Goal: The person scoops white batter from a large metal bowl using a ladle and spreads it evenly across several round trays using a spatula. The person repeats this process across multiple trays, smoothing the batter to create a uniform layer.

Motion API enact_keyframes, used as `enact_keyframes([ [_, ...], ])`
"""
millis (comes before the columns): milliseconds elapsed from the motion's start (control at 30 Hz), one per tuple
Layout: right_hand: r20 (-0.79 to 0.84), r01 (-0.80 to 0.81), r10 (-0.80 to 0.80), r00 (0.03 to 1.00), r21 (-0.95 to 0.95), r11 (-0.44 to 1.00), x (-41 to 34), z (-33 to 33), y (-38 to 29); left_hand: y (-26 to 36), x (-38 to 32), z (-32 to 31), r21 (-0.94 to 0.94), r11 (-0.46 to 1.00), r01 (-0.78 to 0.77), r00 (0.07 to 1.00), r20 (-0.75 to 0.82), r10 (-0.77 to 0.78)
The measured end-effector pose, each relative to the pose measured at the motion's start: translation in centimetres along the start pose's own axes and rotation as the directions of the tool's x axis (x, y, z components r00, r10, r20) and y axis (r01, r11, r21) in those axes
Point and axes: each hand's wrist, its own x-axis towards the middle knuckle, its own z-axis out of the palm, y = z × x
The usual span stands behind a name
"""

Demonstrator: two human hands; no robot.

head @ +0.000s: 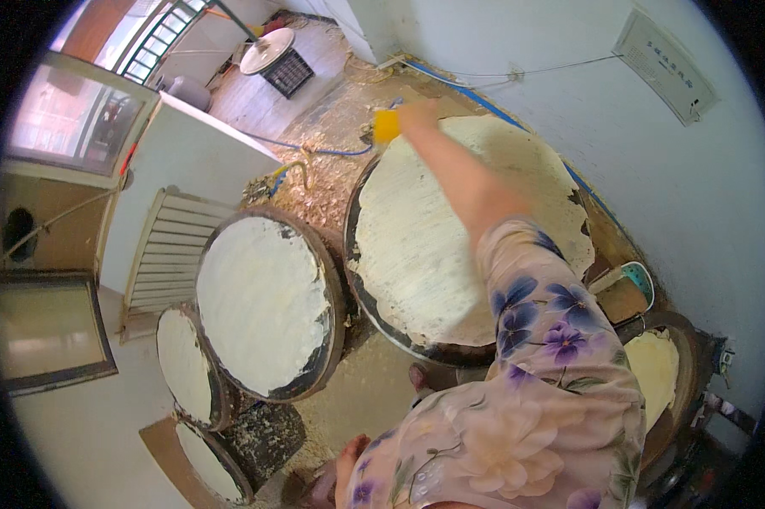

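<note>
My right hand (419, 116), blurred, reaches over the far edge of a large round griddle (352, 215). It grips a yellow scraper (386, 126), also blurred, at the far left rim. Under that forearm a broad, pale sheet of batter or thin pancake (420, 235) covers most of the griddle, its edge ragged and dark in spots. My left hand (351, 453) hangs low beside my body, partly hidden by the flowered garment; whether its fingers are closed is unclear.
At the left stand a second griddle (336, 331) and smaller ones (225, 407), each bearing a pale sheet. Another griddle (688, 356) is at the right, near a handled container (637, 286). Flaky scraps (322, 191) and a blue hose (338, 152) lie on the floor.
</note>
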Motion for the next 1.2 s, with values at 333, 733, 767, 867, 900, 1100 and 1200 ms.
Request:
enact_keyframes([
  [333,0.155,0.959,-0.988,0.010,0.277,0.053,-33.3,-1.4,-12.9,16.3,4.3,6.5,0.117,0.890,-0.441,0.896,0.115,0.429],
  [733,0.250,0.283,-0.698,0.671,0.784,0.552,-47.0,-4.5,3.3,22.6,12.5,24.5,0.166,0.889,-0.427,0.875,0.323,0.360],
  [767,0.207,0.296,-0.688,0.696,0.790,0.537,-47.5,-4.3,3.9,22.6,12.6,25.1,0.099,0.886,-0.453,0.857,0.322,0.403],
  [867,0.203,0.285,-0.641,0.741,0.768,0.573,-49.3,-3.9,4.7,23.7,11.9,26.7,0.086,0.885,-0.457,0.876,0.215,0.432],
  [900,0.209,0.275,-0.618,0.758,0.757,0.593,-49.9,-3.9,4.9,23.9,11.1,27.1,0.120,0.844,-0.523,0.844,0.212,0.493],
  [1100,0.367,0.092,-0.400,0.840,0.631,0.771,-54.5,-4.7,5.5,23.9,-1.2,29.4,0.229,0.211,-0.950,0.306,0.555,0.773],
  [1200,0.352,0.015,-0.285,0.892,0.606,0.795,-58.3,-4.8,6.2,24.3,-9.1,28.8,0.100,-0.044,-0.994,0.028,0.623,0.782],
])
